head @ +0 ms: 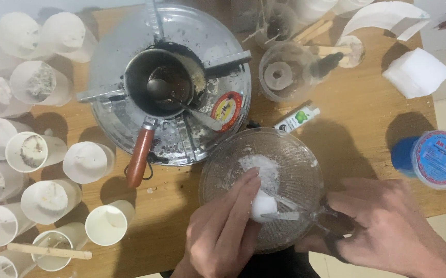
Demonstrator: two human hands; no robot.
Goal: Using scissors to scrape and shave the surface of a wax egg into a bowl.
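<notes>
Wooden worktop [367, 103]; my left hand [223, 231] pinches white lump [262, 205] over glass bowl [218, 175]; right hand [393, 226] grips bowl handle, mid-crumbling; next needs gentle pressure.

Left hand [223, 231] pinching white lump [262, 206]

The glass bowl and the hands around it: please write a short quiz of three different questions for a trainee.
1. True or false: the left hand presses a white lump inside the glass bowl.
2. Which thing has a reddish-brown handle? A) the small metal pot B) the blue-lidded container C) the wooden stick
3. Fill in: the right hand holds the clear ______ of the glass bowl.

Key: 1 true; 2 A; 3 handle
</notes>
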